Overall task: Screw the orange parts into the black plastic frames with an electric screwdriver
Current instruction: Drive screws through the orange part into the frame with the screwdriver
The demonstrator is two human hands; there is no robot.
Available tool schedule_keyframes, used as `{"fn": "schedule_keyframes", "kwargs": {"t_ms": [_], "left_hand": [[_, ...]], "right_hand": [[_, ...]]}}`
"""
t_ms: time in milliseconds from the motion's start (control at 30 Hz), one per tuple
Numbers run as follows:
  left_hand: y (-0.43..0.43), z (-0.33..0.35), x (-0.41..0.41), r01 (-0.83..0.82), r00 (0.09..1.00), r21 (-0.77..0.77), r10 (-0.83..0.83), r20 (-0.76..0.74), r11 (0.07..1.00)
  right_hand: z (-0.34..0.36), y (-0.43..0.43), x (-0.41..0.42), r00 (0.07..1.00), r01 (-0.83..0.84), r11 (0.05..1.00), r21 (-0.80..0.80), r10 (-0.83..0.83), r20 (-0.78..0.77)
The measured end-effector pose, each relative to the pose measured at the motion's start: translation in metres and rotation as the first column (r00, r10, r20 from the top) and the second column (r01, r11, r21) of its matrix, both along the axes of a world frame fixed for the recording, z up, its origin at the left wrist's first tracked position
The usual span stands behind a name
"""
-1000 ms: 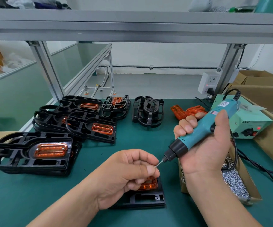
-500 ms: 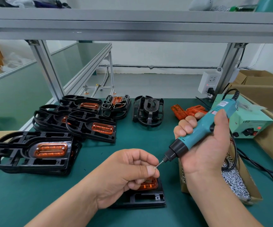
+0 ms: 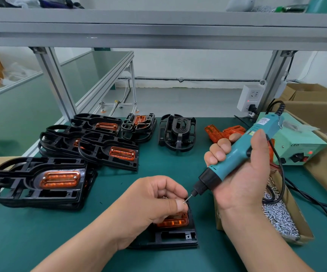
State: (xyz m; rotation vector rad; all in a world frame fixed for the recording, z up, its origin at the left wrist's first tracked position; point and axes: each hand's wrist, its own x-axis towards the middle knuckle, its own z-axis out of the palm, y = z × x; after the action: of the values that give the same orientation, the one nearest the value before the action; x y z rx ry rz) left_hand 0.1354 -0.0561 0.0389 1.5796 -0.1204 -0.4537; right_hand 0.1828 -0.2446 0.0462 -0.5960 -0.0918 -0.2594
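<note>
Green desk (image 3: 21,242): finished frames (image 3: 41,181) are piled at nine o'clock. The black frame (image 3: 170,238) lies at six o'clock, its orange part (image 3: 175,221) seated. At three o'clock the right hand (image 3: 243,181) has its grip wrapped round the electric screwdriver (image 3: 237,156). Above the frame, the left hand (image 3: 150,205) has its grip pinching a screw (image 3: 184,201) at the bit.

Left hand (image 3: 154,201) low centre, fingers curled, thumb and forefinger pinching a small silver screw (image 3: 184,202) (thumbnail facing up). Right hand (image 3: 243,173) wrapped round a teal plastic electric screwdriver (image 3: 235,156), thumb along its barrel, bit tilted down-left. Both forearms bare, entering from the bottom edge.
</note>
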Motion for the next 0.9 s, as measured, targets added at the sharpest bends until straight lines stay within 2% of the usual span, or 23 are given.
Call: {"fn": "schedule_keyframes", "kwargs": {"t_ms": [300, 500, 567, 700, 900], "left_hand": [[0.0, -0.003, 0.0, 0.02, 0.991, 0.139, -0.038, 0.126, 0.99], [0.004, -0.003, 0.001, 0.056, 0.989, 0.197, -0.081, 0.124, 0.979], [0.007, -0.002, 0.003, 0.035, 0.983, 0.255, -0.08, 0.167, 0.966], [0.018, -0.001, 0.008, -0.136, 0.929, 0.451, -0.046, 0.368, 0.882], [0.019, -0.004, 0.006, -0.084, 0.921, 0.668, -0.199, 0.336, 0.739]], "right_hand": [[-0.006, 0.001, 0.001, 0.998, 0.007, 1.0, 0.023, -0.006, -0.055], [-0.009, 0.0, 0.004, 0.995, 0.014, 0.999, 0.041, -0.01, -0.098], [-0.01, 0.0, 0.005, 0.995, 0.016, 0.999, 0.039, -0.012, -0.1], [-0.01, -0.001, 0.007, 0.996, 0.019, 1.0, -0.016, -0.02, -0.083], [-0.01, -0.001, 0.008, 0.998, -0.029, 0.992, -0.125, 0.021, -0.063]]}}
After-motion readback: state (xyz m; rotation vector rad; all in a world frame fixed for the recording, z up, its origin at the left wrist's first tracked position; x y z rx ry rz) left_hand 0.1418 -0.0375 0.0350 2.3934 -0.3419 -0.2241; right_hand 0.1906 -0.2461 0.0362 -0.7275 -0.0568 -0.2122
